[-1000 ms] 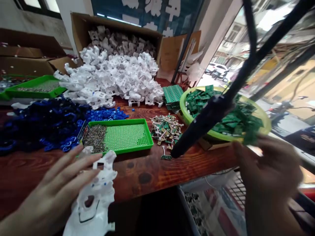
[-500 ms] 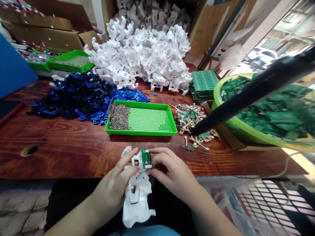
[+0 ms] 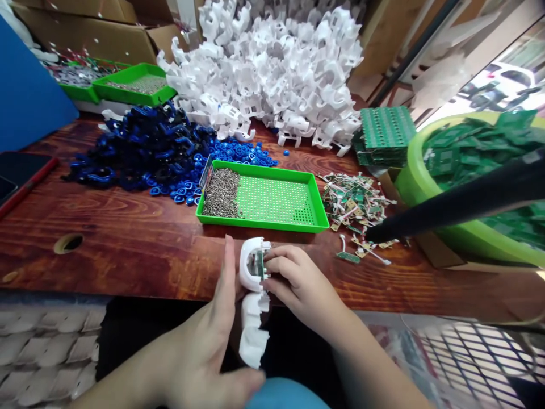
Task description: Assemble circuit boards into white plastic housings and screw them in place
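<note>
A white molded plastic shell [image 3: 252,335] stands on edge in front of me, its rounded upper part above the table's front edge. Inside that upper part sits a small green circuit board [image 3: 260,263], seen almost edge-on. My right hand [image 3: 296,278] pinches the board at the shell's right side, fingertips partly hidden. On the shell's left, my left hand [image 3: 204,341] is open, fingers stretched upward and thumb spread out below. Whether its palm touches the shell I cannot tell.
Beyond the hands lies a green tray [image 3: 272,224] with small metal screws [image 3: 221,193]. Blue plastic parts [image 3: 149,147], white shells [image 3: 272,74], wired boards [image 3: 355,199] and stacked green panels [image 3: 385,133] surround it. A black pole [image 3: 451,199] slants before a tub [image 3: 415,165] of boards.
The shell has turned from showing its inner face to standing on edge, with the board now inside its upper part. My left hand has let go of its pinch and opened. The view has shifted.
</note>
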Demonstrator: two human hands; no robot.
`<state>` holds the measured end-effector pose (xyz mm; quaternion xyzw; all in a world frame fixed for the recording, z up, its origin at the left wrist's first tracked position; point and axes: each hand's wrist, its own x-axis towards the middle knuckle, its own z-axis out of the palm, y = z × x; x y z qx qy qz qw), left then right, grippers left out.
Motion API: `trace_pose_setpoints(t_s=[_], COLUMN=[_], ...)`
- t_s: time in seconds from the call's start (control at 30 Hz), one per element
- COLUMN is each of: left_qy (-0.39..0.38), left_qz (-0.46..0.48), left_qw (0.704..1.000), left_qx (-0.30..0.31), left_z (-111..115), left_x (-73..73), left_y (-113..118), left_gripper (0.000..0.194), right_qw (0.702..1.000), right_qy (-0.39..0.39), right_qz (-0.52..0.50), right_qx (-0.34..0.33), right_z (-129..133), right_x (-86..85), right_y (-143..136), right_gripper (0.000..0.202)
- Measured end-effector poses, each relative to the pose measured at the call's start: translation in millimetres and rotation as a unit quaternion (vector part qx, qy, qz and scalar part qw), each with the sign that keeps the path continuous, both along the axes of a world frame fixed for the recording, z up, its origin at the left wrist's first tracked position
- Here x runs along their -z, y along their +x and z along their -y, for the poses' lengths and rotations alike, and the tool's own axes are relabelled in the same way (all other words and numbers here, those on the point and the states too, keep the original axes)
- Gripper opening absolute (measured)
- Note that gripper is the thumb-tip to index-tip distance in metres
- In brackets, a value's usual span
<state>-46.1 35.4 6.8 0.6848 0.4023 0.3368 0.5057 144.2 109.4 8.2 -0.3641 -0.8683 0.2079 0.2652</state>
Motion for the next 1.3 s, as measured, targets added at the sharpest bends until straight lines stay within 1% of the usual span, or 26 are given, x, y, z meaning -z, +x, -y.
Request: trace_pose_setpoints(t_s=[0.07, 0.13, 0.17, 0.23, 0.3, 0.33, 0.43, 0.5, 0.57, 0.63, 0.7, 0.77, 0.83, 0.9, 1.03, 1.17, 1.3], left_qy=[-0.118, -0.232, -0.264, -0.289, -0.312, -0.335, -0.395, -0.404, -0.404, -0.402, -0.394, -0.389, -0.388, -0.383, -0.366, -0.353, -0.315], left_qz=[0.061, 0.134, 0.161, 0.191, 0.226, 0.251, 0.327, 0.351, 0.374, 0.412, 0.448, 0.465, 0.468, 0.47, 0.465, 0.456, 0.438], left_qw=[0.99, 0.96, 0.946, 0.929, 0.909, 0.893, 0.837, 0.822, 0.813, 0.799, 0.786, 0.78, 0.778, 0.779, 0.791, 0.805, 0.833], left_qx=[-0.045, -0.084, -0.099, -0.131, -0.158, -0.168, -0.191, -0.195, -0.19, -0.175, -0.162, -0.158, -0.159, -0.157, -0.154, -0.141, -0.124], left_z=[-5, -12, -16, -21, -22, -22, -16, -12, -8, -5, -4, -3, -1, 1, 4, 7, 13], left_x=[-3.1, -7.6, -10.0, -14.1, -16.6, -17.4, -19.8, -21.5, -22.0, -19.9, -15.1, -9.4, -5.3, -4.2, -7.1, -3.5, 4.5], left_y=[8, 15, 18, 21, 21, 20, 18, 17, 17, 18, 18, 17, 17, 17, 15, 12, 11], left_gripper=[0.094, 0.083, 0.076, 0.062, 0.056, 0.058, 0.071, 0.073, 0.071, 0.061, 0.046, 0.034, 0.03, 0.03, 0.034, 0.035, 0.035], right_qw=[1.0, 0.999, 0.999, 0.998, 0.997, 0.996, 0.992, 0.989, 0.988, 0.988, 0.989, 0.988, 0.985, 0.982, 0.975, 0.978, 0.984], right_qy=[0.012, 0.027, 0.034, 0.045, 0.059, 0.071, 0.12, 0.141, 0.152, 0.153, 0.147, 0.146, 0.152, 0.164, 0.187, 0.179, 0.151], right_qz=[-0.001, 0.005, 0.009, 0.017, 0.015, 0.007, -0.022, -0.025, -0.015, -0.002, 0.015, 0.037, 0.061, 0.084, 0.109, 0.098, 0.086], right_qx=[0.013, 0.022, 0.025, 0.031, 0.04, 0.043, 0.035, 0.028, 0.02, 0.002, -0.022, -0.037, -0.045, -0.05, -0.044, -0.046, -0.027], right_z=[2, 5, 6, 9, 11, 12, 17, 22, 27, 31, 34, 36, 38, 40, 44, 46, 48], right_x=[3.4, 4.6, 4.4, 2.5, -0.5, -2.2, -7.1, -9.9, -12.3, -14.6, -17.2, -20.8, -25.6, -31.1, -38.7, -35.6, -25.5], right_y=[-3, -7, -8, -10, -11, -11, -9, -8, -7, -7, -7, -8, -10, -12, -16, -18, -18], right_gripper=[0.011, 0.012, 0.013, 0.013, 0.013, 0.013, 0.011, 0.011, 0.012, 0.015, 0.017, 0.018, 0.021, 0.023, 0.025, 0.023, 0.016])
